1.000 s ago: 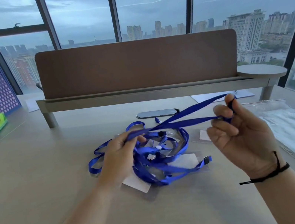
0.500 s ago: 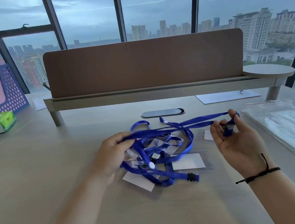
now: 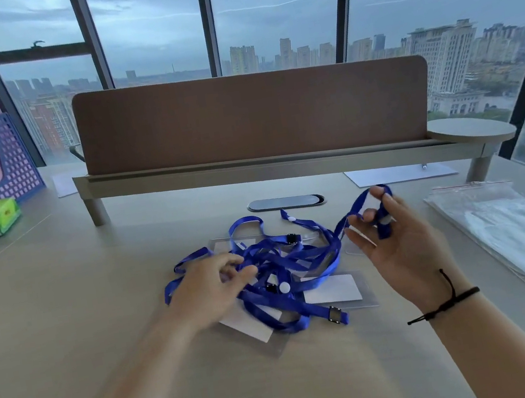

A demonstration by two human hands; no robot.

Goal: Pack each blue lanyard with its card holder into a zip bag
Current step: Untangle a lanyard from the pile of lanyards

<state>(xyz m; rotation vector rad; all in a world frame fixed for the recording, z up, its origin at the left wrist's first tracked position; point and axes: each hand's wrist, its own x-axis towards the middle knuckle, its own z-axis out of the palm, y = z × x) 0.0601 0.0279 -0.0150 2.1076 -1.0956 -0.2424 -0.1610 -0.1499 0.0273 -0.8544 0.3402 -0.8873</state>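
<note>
The blue strap, stretched taut between both hands a moment ago, now sags slack over the pile

Mid-frame on the pale desk (image 3: 68, 335), the left hand (image 3: 210, 289) rests, fingers loosely curled, on tangled blue lanyards (image 3: 286, 264), too knotted to count, with at least three clear card holders (image 3: 334, 291); the right hand (image 3: 396, 239) pinches one strap loop; one stack of zip bags (image 3: 520, 232) far right, city windows behind

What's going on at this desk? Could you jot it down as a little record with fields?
Surface: pale desk
Main item: tangled blue lanyards with clear card holders
Left hand: reaching into the tangle
Right hand: palm up, a lanyard loop wound round its fingers
Bags: stack of zip bags, far right, untouched
Packed so far: none visible
</note>
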